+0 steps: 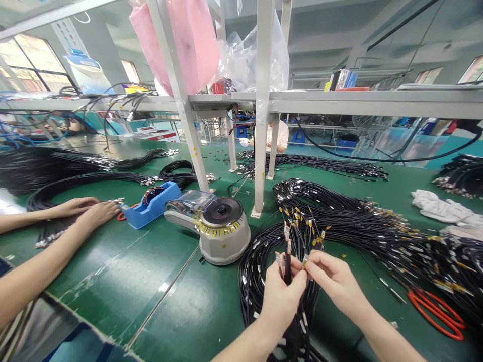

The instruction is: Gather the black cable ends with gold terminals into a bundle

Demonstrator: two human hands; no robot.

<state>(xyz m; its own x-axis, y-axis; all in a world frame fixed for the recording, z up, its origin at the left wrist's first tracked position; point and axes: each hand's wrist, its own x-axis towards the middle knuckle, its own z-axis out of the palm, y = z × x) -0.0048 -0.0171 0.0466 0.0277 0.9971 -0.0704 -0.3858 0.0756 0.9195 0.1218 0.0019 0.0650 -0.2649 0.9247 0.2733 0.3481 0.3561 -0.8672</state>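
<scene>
My left hand [281, 296] is closed around a few black cables [288, 266], whose connector ends stick up above the fingers. Close beside it, my right hand [337, 281] pinches a cable end [305, 261] between thumb and index finger, nearly touching the left fingertips. Under and behind both hands lies a large coil of black cables [251, 276] with white labels. Several of its ends carry yellow tape tabs [302, 221] and point upward. A round tape dispenser [224, 236] with yellow strips along its edge stands left of the coil.
A co-worker's hands [92, 213] rest on cables at left, near a blue tape holder [151, 206]. Shelf posts [261, 151] rise from the green table [181, 301]. More cable bundles [358, 226], orange-handled scissors [437, 314] and white gloves [445, 206] lie at right. Another person [277, 136] sits beyond.
</scene>
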